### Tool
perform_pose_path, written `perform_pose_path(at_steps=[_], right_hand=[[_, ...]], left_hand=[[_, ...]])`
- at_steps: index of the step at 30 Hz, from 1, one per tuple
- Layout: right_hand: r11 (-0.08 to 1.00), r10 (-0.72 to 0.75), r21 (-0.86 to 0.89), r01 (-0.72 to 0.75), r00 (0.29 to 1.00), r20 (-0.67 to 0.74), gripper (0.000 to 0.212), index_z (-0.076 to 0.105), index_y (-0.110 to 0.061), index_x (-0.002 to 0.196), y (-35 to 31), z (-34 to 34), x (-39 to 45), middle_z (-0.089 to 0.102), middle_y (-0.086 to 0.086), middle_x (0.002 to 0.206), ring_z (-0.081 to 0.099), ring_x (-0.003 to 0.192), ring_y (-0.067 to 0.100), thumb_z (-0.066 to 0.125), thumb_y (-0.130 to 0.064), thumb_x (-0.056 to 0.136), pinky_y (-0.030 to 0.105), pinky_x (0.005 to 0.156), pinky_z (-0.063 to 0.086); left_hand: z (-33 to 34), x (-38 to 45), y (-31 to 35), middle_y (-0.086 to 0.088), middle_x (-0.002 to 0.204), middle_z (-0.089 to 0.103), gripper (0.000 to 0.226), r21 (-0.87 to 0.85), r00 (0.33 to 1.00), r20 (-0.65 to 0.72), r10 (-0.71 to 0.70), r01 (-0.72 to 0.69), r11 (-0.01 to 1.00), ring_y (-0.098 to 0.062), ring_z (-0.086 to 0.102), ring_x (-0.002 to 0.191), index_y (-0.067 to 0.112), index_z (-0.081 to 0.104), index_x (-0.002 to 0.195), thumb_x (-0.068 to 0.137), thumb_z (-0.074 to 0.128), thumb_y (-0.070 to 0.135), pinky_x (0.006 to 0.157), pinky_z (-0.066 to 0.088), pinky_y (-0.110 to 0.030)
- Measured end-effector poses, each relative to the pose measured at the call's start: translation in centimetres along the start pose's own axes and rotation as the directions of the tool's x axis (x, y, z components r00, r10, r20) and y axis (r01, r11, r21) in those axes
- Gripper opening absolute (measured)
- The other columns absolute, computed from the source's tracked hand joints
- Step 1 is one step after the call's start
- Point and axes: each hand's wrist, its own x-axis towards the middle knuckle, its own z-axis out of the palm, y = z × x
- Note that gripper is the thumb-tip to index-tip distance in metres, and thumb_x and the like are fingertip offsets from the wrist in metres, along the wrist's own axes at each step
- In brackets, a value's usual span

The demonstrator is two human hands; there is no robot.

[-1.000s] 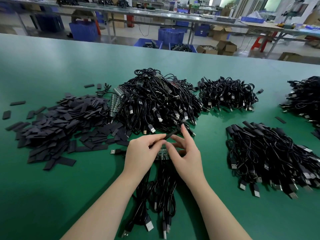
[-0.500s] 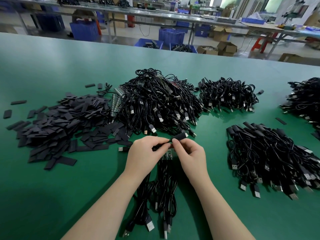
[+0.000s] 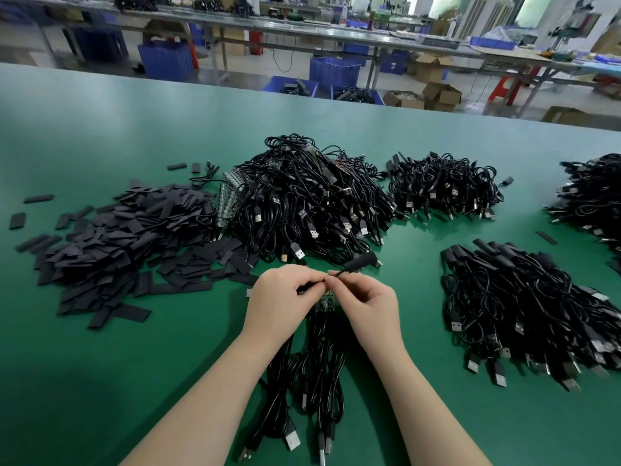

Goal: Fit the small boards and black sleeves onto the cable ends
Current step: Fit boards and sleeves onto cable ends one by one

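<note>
Both hands pinching one thin black cable at centre of the green bench.

L hand & R hand curl fingers round the cable, fingertips nearly touching; a matte black sleeve sits on its far end, angled up-right, metal tip showing. Small green board partly hidden under the hands, exact contact can't tell. Glossy coiled cables w/ USB plugs below wrists. Flat rectangular sleeve pile at left, tangled cable heap behind, sleeved bundle right. Smooth green mat; blurry workshop w/ blue crates, cardboard boxes.
</note>
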Motion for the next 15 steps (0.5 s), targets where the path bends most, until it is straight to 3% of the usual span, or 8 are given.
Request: perform_pose_path(at_steps=[3,5,7,10,11,13,15], right_hand=[[0.999,-0.002,0.051,0.003,0.999,-0.034,0.015,0.079,-0.031,0.08,-0.3,0.0,0.0,0.077,-0.006,0.084,0.07,0.08,0.004,0.075,-0.018,0.087,0.014,0.071,0.051],[0.98,0.042,0.197,-0.022,0.994,-0.098,0.013,0.079,-0.026,0.082,-0.8,-0.6,0.1,0.077,-0.001,0.091,0.069,0.086,0.008,0.072,-0.019,0.09,0.02,0.077,0.053],[0.938,0.083,0.346,-0.024,0.984,-0.157,0.011,0.078,-0.028,0.082,-2.1,-1.8,0.4,0.076,0.0,0.1,0.067,0.094,0.016,0.069,-0.026,0.089,0.03,0.088,0.054],[0.902,0.004,0.409,0.142,0.942,-0.336,0.011,0.074,-0.025,0.082,-5.1,-5.3,1.4,0.075,-0.001,0.089,0.068,0.088,0.017,0.066,-0.026,0.09,0.029,0.085,0.056],[0.918,-0.055,0.338,0.209,0.909,-0.413,0.01,0.071,-0.023,0.085,-6.3,-6.8,1.8,0.074,-0.003,0.083,0.068,0.081,0.015,0.066,-0.024,0.093,0.025,0.079,0.057],[0.97,-0.22,-0.026,0.242,0.825,-0.521,0.01,0.07,-0.025,0.09,-8.2,-10.0,2.7,0.07,-0.009,0.073,0.064,0.068,0.011,0.064,-0.029,0.095,0.016,0.063,0.054],[0.852,-0.397,-0.515,0.097,0.761,-0.513,0.023,0.075,-0.023,0.097,-8.9,-13.4,3.8,0.068,-0.008,0.073,0.061,0.065,0.016,0.059,-0.039,0.095,0.024,0.053,0.048]], left_hand=[[-0.2,0.1,0.1,0.023,0.095,0.07,0.02,-0.009,0.999,-0.01,0.037,-0.037,0.999,0.007,0.061,0.096,0.029,0.077,0.101,0.081,0.077,0.023,0.085,0.052,-0.025],[-0.2,0.2,0.3,0.025,0.107,0.064,0.03,0.011,0.997,-0.052,0.063,-0.062,0.998,0.015,0.054,0.106,0.027,0.073,0.112,0.083,0.075,0.033,0.095,0.05,-0.031],[-0.2,0.3,0.3,0.02,0.114,0.064,0.033,0.03,0.989,-0.121,0.088,-0.085,0.996,0.009,0.054,0.112,0.024,0.068,0.12,0.089,0.068,0.035,0.098,0.049,-0.038],[-0.3,0.3,0.1,0.015,0.111,0.066,0.029,0.024,0.98,-0.187,0.066,-0.063,0.998,0.001,0.058,0.109,0.023,0.065,0.123,0.096,0.057,0.027,0.096,0.049,-0.041],[-0.3,0.3,0.0,0.017,0.107,0.065,0.027,0.012,0.979,-0.197,0.051,-0.049,0.999,0.002,0.058,0.106,0.022,0.065,0.123,0.097,0.058,0.023,0.096,0.049,-0.039],[-0.3,0.4,0.0,0.024,0.103,0.062,0.026,-0.002,0.978,-0.207,0.021,-0.022,1.0,0.009,0.057,0.102,0.02,0.066,0.121,0.097,0.057,0.017,0.095,0.05,-0.032],[-0.2,0.5,-0.1,0.023,0.104,0.063,0.025,0.006,0.979,-0.202,0.013,-0.012,1.0,0.016,0.054,0.101,0.02,0.067,0.12,0.098,0.056,0.016,0.095,0.05,-0.029]])
